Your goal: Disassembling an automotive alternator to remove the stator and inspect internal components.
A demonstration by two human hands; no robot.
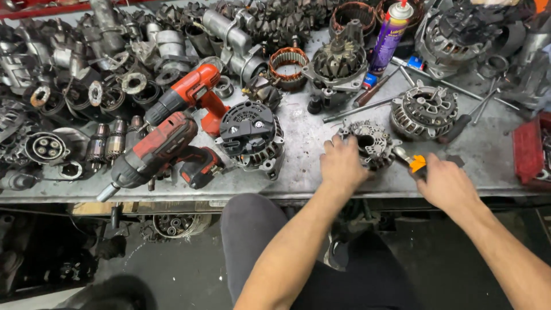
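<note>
My left hand (342,162) rests on a round grey alternator part (370,142) lying on the metal workbench (310,138), fingers gripping its left side. My right hand (445,183) holds a tool with an orange and black handle (416,163); its metal tip touches the part's right edge. A second, finned alternator housing (423,112) lies just behind to the right.
Two red and black cordless drills (166,152) lie at the left by a black-capped alternator (251,138). A purple spray can (390,37), long metal rods (367,106), copper windings and many motor parts crowd the back. A red tray (531,152) sits at the right edge.
</note>
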